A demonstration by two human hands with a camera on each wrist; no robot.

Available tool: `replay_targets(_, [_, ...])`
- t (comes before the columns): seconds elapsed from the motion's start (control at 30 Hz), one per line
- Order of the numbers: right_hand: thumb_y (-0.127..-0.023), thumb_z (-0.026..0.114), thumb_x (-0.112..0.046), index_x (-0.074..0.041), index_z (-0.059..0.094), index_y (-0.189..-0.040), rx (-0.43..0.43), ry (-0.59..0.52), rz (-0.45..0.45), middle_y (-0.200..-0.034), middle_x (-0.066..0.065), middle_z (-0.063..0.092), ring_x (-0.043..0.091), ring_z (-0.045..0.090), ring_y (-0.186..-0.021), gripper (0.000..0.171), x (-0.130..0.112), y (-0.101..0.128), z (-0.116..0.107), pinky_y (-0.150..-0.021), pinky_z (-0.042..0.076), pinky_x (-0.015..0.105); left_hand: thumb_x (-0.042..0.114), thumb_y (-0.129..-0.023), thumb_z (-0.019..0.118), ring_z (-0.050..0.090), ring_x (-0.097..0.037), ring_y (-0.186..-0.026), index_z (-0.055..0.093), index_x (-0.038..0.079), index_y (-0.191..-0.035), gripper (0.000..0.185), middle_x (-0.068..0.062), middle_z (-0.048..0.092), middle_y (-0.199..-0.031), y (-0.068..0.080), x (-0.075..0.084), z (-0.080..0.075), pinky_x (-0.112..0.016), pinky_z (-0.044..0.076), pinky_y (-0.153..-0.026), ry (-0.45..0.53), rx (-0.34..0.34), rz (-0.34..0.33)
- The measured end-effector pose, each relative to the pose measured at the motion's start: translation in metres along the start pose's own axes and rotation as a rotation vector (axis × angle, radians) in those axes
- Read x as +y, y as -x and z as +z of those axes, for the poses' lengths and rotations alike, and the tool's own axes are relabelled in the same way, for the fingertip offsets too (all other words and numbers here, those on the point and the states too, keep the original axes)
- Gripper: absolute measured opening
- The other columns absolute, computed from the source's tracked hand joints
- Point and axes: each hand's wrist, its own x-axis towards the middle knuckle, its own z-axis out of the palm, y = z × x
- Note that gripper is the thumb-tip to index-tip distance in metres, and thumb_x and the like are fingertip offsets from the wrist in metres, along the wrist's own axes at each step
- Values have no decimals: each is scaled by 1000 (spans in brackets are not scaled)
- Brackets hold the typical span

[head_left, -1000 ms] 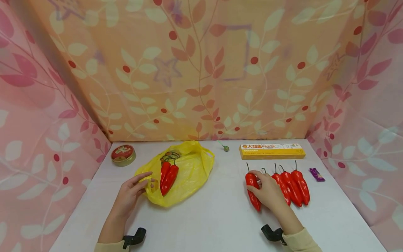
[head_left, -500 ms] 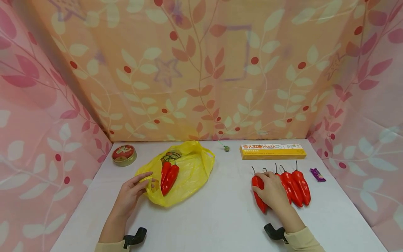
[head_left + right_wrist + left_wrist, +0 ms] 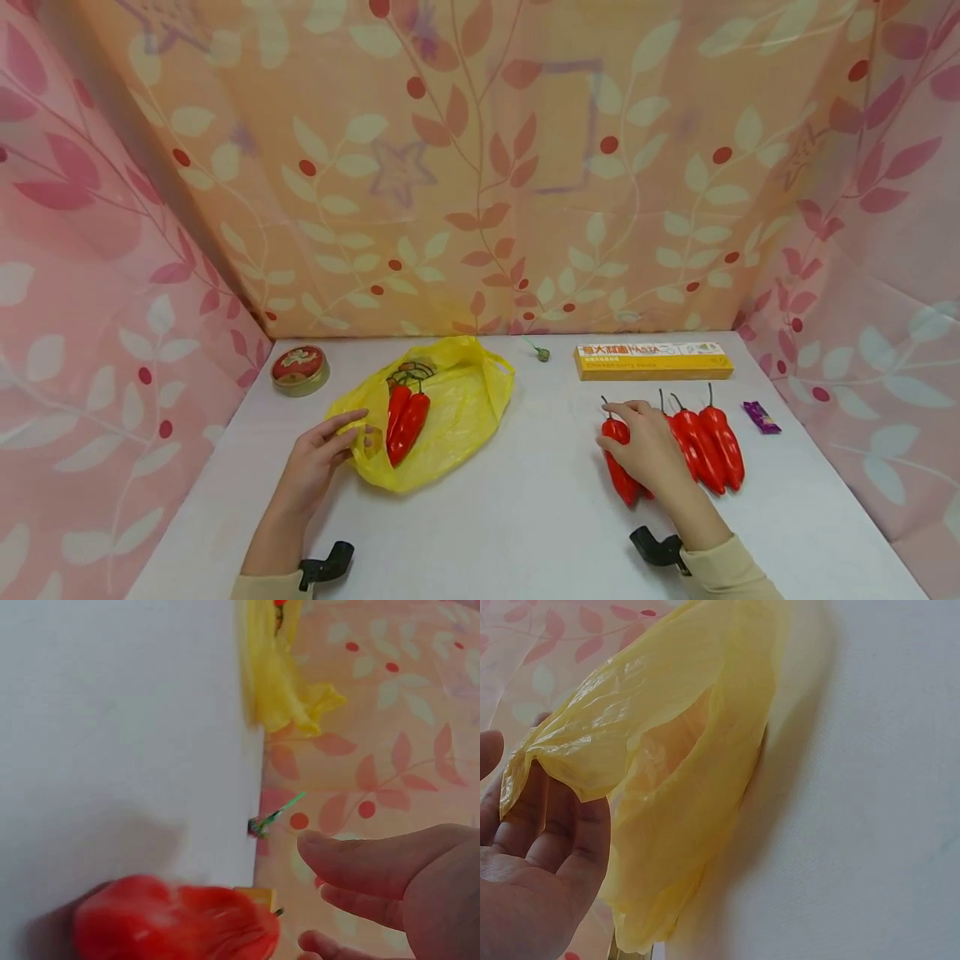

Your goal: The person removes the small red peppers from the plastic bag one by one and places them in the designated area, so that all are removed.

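Observation:
My left hand (image 3: 318, 458) holds the near left edge of a yellow plastic bag (image 3: 465, 433); in the left wrist view, the bag's handle (image 3: 585, 761) hangs over the fingers. Two red chili peppers (image 3: 408, 427) lie on the bag. My right hand (image 3: 648, 446) is over the leftmost red chili pepper (image 3: 621, 473) of a row on the right. In the right wrist view its thumb and fingers are spread, apart from a red pepper (image 3: 172, 919). Other red chili peppers (image 3: 723, 446) lie side by side to its right, one mostly hidden under the hand.
A yellow pasta box (image 3: 652, 363) lies behind the pepper row, with a purple wrapped packet (image 3: 761, 417) to the right. A round red-lidded tin (image 3: 300, 371) stands at the back left. A small green item (image 3: 542, 354) lies near the patterned back curtain (image 3: 480, 167).
My right hand has moved the leftmost pepper rightward, against the row, and loosened its fingers from it. The left hand and the bag stay in place.

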Motion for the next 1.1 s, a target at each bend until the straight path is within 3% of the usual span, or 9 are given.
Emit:
replay_targets(0.2, [-87,79,-33,-18,59,-140,-45,-103,-70,-135,16,58,33,60,-112,59,-22,-8,-7,-81,60,48,24,-105,55,61,-12,-117,55,3,-142,43,-17,55,-142,0,0,0,-20,51,-96,4,7,-11])
replay_targets(0.43, [-86,80,-33,-21,60,-139,-49,-194,-134,-126,6,65,21,65,-101,57,-55,-22,-1,-75,59,34,24,-105,55,59,-11,-118,55,3,-142,43,-14,51,-145,1,0,0,-20,51,-95,0,5,-11])
replay_targets(1.1, [-88,79,-22,-14,63,-135,-67,-433,-210,-122,8,70,22,68,-98,49,-118,-44,38,-83,59,39,26,-105,56,58,-12,-118,55,2,-142,44,-15,53,-144,2,-1,1,-20,52,-94,-17,-11,13])
